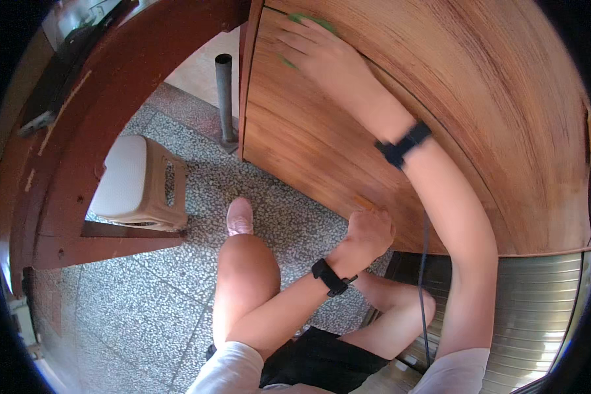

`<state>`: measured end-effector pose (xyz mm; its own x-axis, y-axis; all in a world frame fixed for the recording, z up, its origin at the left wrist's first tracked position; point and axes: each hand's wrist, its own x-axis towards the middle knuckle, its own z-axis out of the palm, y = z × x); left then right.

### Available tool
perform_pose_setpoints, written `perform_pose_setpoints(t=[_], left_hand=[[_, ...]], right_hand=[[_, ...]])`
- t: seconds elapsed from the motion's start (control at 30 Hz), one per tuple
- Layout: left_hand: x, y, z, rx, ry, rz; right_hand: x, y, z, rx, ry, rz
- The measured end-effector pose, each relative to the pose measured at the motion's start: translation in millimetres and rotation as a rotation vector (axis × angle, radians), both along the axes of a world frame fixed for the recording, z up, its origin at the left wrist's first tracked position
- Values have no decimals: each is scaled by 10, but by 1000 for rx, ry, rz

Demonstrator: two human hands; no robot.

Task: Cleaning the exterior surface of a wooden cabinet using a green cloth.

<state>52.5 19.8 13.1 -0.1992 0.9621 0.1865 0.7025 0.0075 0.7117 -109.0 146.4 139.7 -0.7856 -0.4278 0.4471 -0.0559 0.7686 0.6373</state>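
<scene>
My right hand (320, 54) lies flat, fingers stretched out, on the upper part of a wood-grain panel (295, 123). A green cloth or pad (312, 20) is under it; only its edges show on either side of the hand. Lower down, beside the panel's bottom edge, my left hand (372, 231) has curled fingers. A small orange-brown piece (363, 203) shows just past its knuckles, and whether the hand grips it cannot be told. Each wrist wears a black strap.
A beige plastic stool (147, 182) stands left on the speckled floor (143, 305). A dark red wooden frame (79, 162) curves along the left. An upright grey pipe (224, 98) is behind. At right is a ribbed metallic surface (532, 295); a dark cable (423, 290) hangs beside my right arm.
</scene>
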Motion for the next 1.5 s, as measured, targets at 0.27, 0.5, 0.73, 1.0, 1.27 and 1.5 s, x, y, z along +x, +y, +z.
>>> perform_pose_setpoints(t=[0.27, 0.5, 0.73, 1.0, 1.27, 1.5], left_hand=[[-467, -55, 325, -270, -116, -88], [-268, 64, 239, -331, -11, -174], [-152, 16, 215, -241, 56, -136], [1, 16, 243, -357, 12, -302], [52, 118, -11, -324, 109, -340], [79, 103, 107, -358, 112, -371]], right_hand=[[-347, -86, -113, -11, 117, 29], [938, 148, -14, -40, -36, -53], [2527, 289, 106, -207, -215, -283], [3373, 282, 56, -296, -122, -410], [3971, 277, 8, -318, -40, -617], [4782, 228, 57, -352, -11, -807]])
